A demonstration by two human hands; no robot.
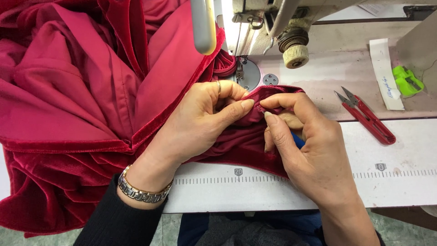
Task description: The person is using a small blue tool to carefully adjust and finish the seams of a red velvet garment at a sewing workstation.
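Fabric: red velvet edge [273, 91] is running left-right, just near of the needle plate [248, 75].
Hands: left hand [200, 120] and right hand [302, 146] are both pinching it, thumbs meeting.

crimson velvet fabric [91, 91], red thread snips [366, 117]

Red snips [366, 116] beside bare tabletop [396, 150]
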